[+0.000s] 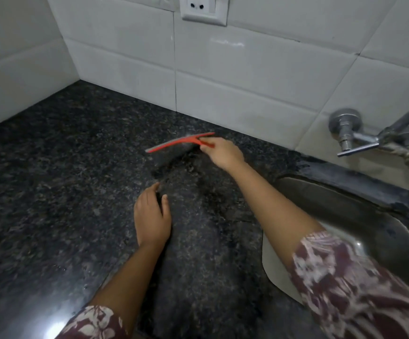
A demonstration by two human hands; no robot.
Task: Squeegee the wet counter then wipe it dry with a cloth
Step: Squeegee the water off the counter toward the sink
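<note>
Right hand [225,152] clamped on the red plastic squeegee [180,142], blade running left from the grip at the far dark granite counter [52,179], left hand [152,216] loosely open nearer

A single wide-angle view from the person's head looks forward and steeply down at the dark speckled granite desk [52,179], close enough that both forearms enter from the bottom edge. It faces the white tiled back wall [247,77], with the corner to the left, a white wall socket [203,7] cut by the top edge, and the steel sink [345,211] at the right border
</note>
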